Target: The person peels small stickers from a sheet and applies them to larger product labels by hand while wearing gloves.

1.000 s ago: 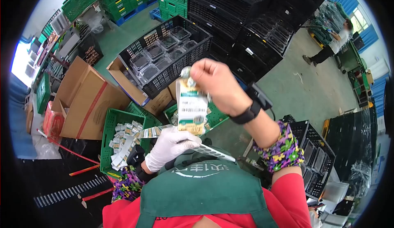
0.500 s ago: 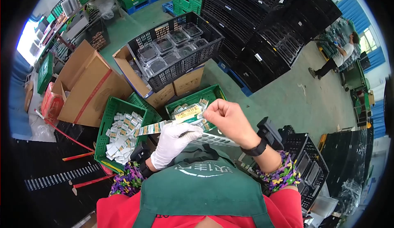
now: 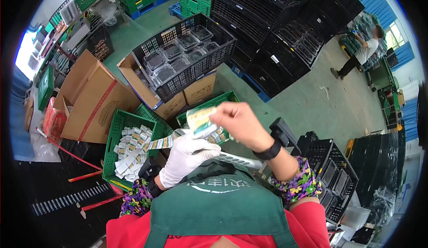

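My left hand (image 3: 187,156), in a white glove, is closed on a long strip of printed labels (image 3: 158,143). The strip runs up out of a green crate (image 3: 109,147) full of similar white, yellow and green pieces. Past the glove, a whitish slotted strip (image 3: 238,160) sticks out to the right, in front of the apron. My bare right hand (image 3: 238,123) pinches the edge of a yellow, green and white label (image 3: 199,122) just above the glove. Behind both hands, a second green crate (image 3: 229,97) holds more such pieces, partly hidden.
A black crate (image 3: 196,72) of clear plastic boxes rests on cardboard cartons (image 3: 203,87) ahead. Tall black crate stacks (image 3: 263,29) stand behind on a blue pallet. Another black crate (image 3: 345,172) is at my right. A person (image 3: 363,51) stands far right.
My right hand has moved slightly left, and the label in its fingers is now lifted and tilted upright above the glove. The left hand stays almost in place. The view has shifted slightly.
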### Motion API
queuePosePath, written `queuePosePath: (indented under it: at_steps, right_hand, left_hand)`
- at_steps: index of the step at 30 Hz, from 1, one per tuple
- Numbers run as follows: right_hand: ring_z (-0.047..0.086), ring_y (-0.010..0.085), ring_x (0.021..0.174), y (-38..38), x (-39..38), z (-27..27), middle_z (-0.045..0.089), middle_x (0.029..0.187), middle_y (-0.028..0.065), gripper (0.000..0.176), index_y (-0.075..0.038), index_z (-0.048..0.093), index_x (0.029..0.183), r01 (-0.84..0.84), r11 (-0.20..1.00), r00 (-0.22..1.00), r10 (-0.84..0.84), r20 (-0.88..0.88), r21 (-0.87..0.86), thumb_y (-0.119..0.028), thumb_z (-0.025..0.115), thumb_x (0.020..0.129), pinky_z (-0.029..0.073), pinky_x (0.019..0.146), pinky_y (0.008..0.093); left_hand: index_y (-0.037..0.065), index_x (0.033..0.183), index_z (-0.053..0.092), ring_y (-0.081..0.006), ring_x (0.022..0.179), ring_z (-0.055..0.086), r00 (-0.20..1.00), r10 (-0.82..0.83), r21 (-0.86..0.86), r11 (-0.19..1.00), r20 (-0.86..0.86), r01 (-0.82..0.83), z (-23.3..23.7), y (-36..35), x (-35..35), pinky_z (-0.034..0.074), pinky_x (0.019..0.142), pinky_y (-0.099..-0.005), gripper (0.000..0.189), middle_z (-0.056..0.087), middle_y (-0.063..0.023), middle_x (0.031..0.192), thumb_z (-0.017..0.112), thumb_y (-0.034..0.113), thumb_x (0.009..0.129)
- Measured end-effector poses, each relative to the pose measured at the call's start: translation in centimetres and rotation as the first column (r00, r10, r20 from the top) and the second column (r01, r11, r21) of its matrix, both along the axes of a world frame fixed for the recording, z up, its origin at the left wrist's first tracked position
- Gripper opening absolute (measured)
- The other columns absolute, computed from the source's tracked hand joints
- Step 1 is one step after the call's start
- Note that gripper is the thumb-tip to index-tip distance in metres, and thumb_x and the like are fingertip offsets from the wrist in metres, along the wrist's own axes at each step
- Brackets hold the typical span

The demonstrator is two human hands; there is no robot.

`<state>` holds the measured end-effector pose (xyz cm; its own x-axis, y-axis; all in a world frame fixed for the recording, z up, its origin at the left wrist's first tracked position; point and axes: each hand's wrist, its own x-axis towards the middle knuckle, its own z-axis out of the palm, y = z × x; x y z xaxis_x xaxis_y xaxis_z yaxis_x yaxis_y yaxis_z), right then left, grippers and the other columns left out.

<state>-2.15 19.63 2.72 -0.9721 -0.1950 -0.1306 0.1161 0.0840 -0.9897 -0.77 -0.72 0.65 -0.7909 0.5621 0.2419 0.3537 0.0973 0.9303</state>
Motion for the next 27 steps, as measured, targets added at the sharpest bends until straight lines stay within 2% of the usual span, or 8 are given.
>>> queuePosePath:
  at_steps: [6,11,13,21,23,25,26,27]
  right_hand:
    - [0.066,0.0105,0.084,2.0,-2.6,1.0,0.07,0.092,0.0043,0.021,-0.003,0.063,0.1,0.156,0.931,0.985,-0.123,0.12,-0.331,-0.024,0.059,0.099,0.052,0.078,0.0271]
    - [0.059,0.0058,0.076,2.7,-2.0,0.4,0.066,0.091,0.0004,0.024,-0.003,0.064,0.106,0.189,0.895,0.969,-0.103,0.225,-0.404,-0.026,0.059,0.099,0.047,0.073,0.0236]
    - [0.053,0.003,0.077,1.6,-0.8,1.8,0.062,0.091,-0.0025,0.03,-0.001,0.063,0.116,0.389,0.916,0.919,-0.379,0.105,-0.095,-0.025,0.059,0.098,0.044,0.071,0.021]
    - [0.046,-0.0009,0.07,-1.5,3.5,1.4,0.056,0.084,-0.0067,0.026,0.001,0.063,0.116,0.257,0.959,0.959,-0.239,-0.15,0.12,-0.004,0.064,0.09,0.04,0.063,0.0167]
    - [0.053,0.0057,0.071,-2.1,3.4,0.1,0.06,0.083,-0.0027,0.025,-0.001,0.064,0.113,0.271,0.958,0.952,-0.253,-0.175,0.089,-0.006,0.066,0.089,0.044,0.065,0.0224]
    - [0.06,0.0161,0.075,-2.3,3.4,0.2,0.063,0.086,0.0049,0.024,-0.003,0.066,0.11,0.372,0.829,0.844,-0.114,-0.525,0.418,-0.009,0.069,0.087,0.047,0.069,0.0285]
    - [0.063,0.0312,0.086,-2.6,3.5,0.9,0.063,0.087,0.0092,0.023,-0.008,0.065,0.103,0.447,0.74,0.822,-0.118,-0.557,0.503,-0.022,0.07,0.085,0.048,0.076,0.0403]
    - [0.063,0.0312,0.086,-2.3,3.4,0.8,0.063,0.087,0.0092,0.023,-0.008,0.065,0.103,0.447,0.74,0.822,-0.118,-0.557,0.503,-0.022,0.07,0.085,0.048,0.076,0.0403]
  left_hand:
    - [0.006,0.093,0.075,-0.0226,0.092,0.068,0.965,-0.187,-0.085,0.975,0.184,0.205,-1.9,0.4,1.7,0.051,0.084,-0.0336,0.016,0.072,-0.009,0.095,0.075,0.018,0.082]
    - [0.002,0.091,0.074,-0.0238,0.103,0.067,0.963,-0.182,-0.033,0.981,0.198,0.192,-1.7,1.0,1.8,0.051,0.091,-0.0336,0.013,0.073,-0.013,0.104,0.075,0.007,0.079]
    - [0.006,0.092,0.075,-0.0224,0.089,0.07,0.999,0.002,-0.018,1.0,0.053,-0.001,-2.3,0.7,1.5,0.054,0.081,-0.0334,0.015,0.073,-0.0102,0.092,0.076,0.017,0.081]
    - [0.012,0.088,0.074,-0.0263,0.08,0.069,0.947,0.136,-0.098,0.98,-0.291,-0.171,-1.5,1.0,1.0,0.053,0.071,-0.0364,0.018,0.073,-0.0066,0.088,0.079,0.024,0.077]
    - [0.012,0.088,0.074,-0.0263,0.08,0.069,0.942,0.155,-0.096,0.977,-0.298,-0.191,-1.6,1.1,1.1,0.053,0.071,-0.0364,0.018,0.072,-0.0062,0.089,0.079,0.024,0.077]
    - [0.012,0.088,0.074,-0.0263,0.08,0.069,0.937,0.175,-0.093,0.973,-0.303,-0.212,-1.7,1.0,1.1,0.052,0.07,-0.0363,0.017,0.072,-0.0058,0.089,0.078,0.024,0.077]
    - [0.012,0.088,0.074,-0.0267,0.08,0.069,0.938,0.162,-0.106,0.973,-0.305,-0.203,-1.6,0.9,1.1,0.053,0.071,-0.0365,0.017,0.072,-0.0059,0.09,0.078,0.024,0.078]
    - [0.012,0.089,0.074,-0.027,0.081,0.069,0.94,0.149,-0.12,0.974,-0.308,-0.194,-1.6,0.8,1.1,0.053,0.072,-0.0366,0.017,0.072,-0.0061,0.091,0.078,0.024,0.078]
